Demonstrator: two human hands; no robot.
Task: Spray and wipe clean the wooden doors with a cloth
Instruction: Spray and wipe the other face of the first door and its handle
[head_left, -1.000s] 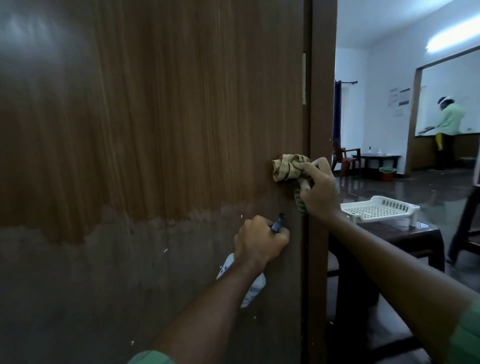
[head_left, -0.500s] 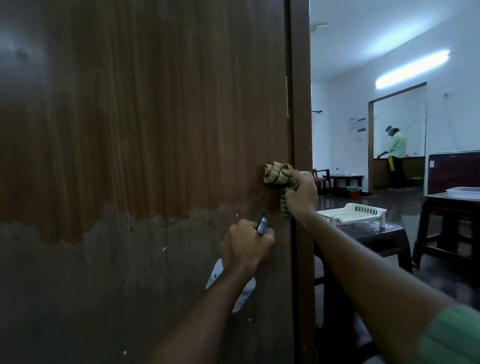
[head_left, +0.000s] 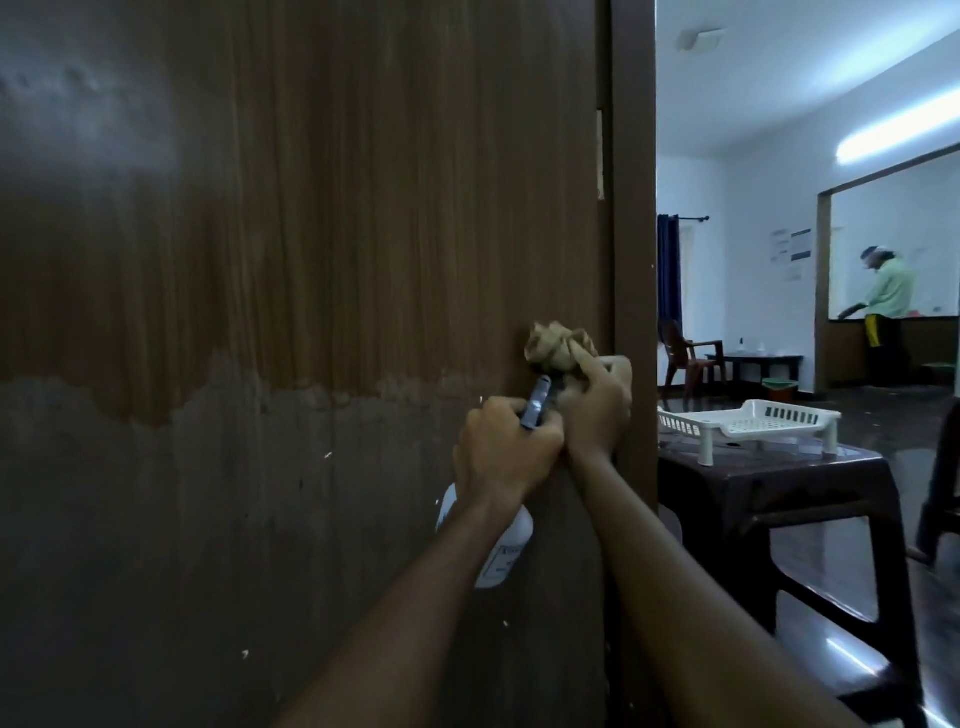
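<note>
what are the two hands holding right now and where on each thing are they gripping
The left hand grips the spray bottle at its neck, below the nozzle. The right hand holds the bunched cloth by its lower part, against the wooden door.

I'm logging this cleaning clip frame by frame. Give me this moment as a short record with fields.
surface: wooden door, lower part dull and discoloured
left hand: grips the spray bottle, nozzle pointing up at the cloth
right hand: holds the crumpled cloth against the door near its right edge
nearby: white plastic tray on a dark stool
background: person at a counter
</note>
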